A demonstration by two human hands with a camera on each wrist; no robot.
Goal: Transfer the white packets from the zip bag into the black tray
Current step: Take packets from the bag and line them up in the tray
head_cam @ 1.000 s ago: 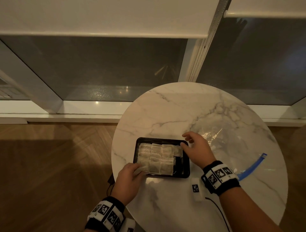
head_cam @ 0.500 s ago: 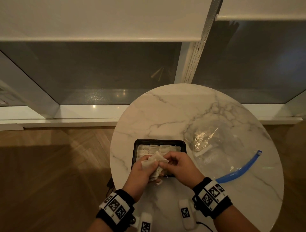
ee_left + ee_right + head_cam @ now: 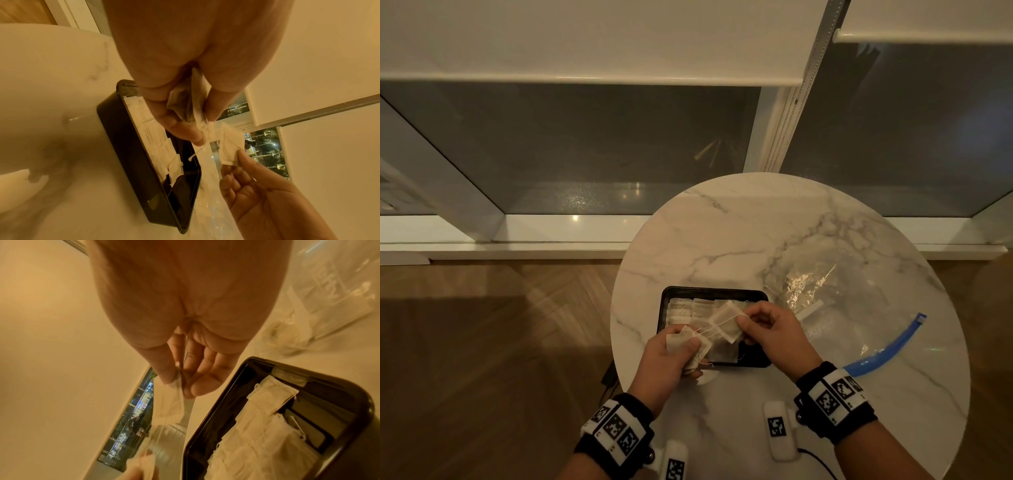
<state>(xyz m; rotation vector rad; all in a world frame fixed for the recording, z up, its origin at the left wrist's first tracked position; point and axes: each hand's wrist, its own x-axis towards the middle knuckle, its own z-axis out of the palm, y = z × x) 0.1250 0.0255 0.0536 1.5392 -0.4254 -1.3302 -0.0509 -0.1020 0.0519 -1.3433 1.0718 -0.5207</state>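
A black tray (image 3: 664, 301) (image 3: 115, 129) (image 3: 349, 392) lies on the round marble table, with several white packets (image 3: 688, 310) (image 3: 257, 431) in it. Above the tray's near edge my left hand (image 3: 681, 346) (image 3: 193, 123) grips a small bunch of packets (image 3: 683, 341) (image 3: 191, 104). My right hand (image 3: 743, 323) (image 3: 180, 386) pinches one packet (image 3: 724, 322) (image 3: 228, 142) by its corner. Thin strings run between the bunch and that packet. The clear zip bag (image 3: 825, 294) (image 3: 329, 288) with a blue zip strip (image 3: 887, 346) lies flat to the right of the tray.
The table (image 3: 739, 233) stands close to a window sill (image 3: 517, 240), with wooden floor (image 3: 482, 359) to the left. A thin black cable (image 3: 822, 462) runs by my right wrist at the table's near edge.
Both hands met over the tray's near edge, and the left lifted a bunch of packets. Now the hands have drawn apart, the right pulling one packet away to the right.
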